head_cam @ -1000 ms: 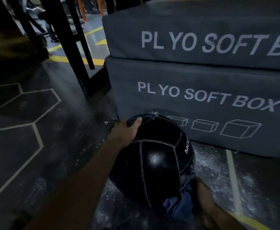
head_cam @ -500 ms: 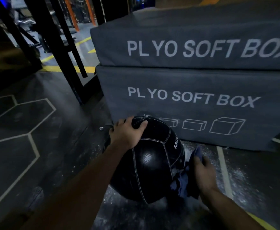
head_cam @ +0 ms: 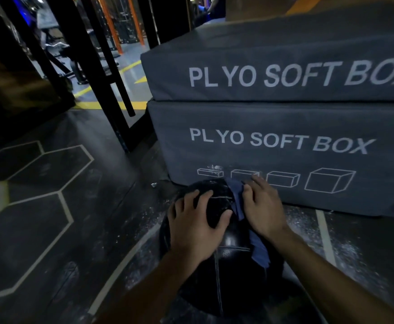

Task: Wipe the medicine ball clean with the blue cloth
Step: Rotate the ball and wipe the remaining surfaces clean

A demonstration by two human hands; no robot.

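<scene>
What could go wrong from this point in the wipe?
The ball sits on the floor, steadied only by the left hand spread on top, so a hard stroke might roll it against the foam box. The cloth lies bunched under the right hand, with a loose tail hanging down the side; it might slip or drag on the gritty floor. The underside touching the floor would likely stay unwiped unless the ball is turned.
</scene>
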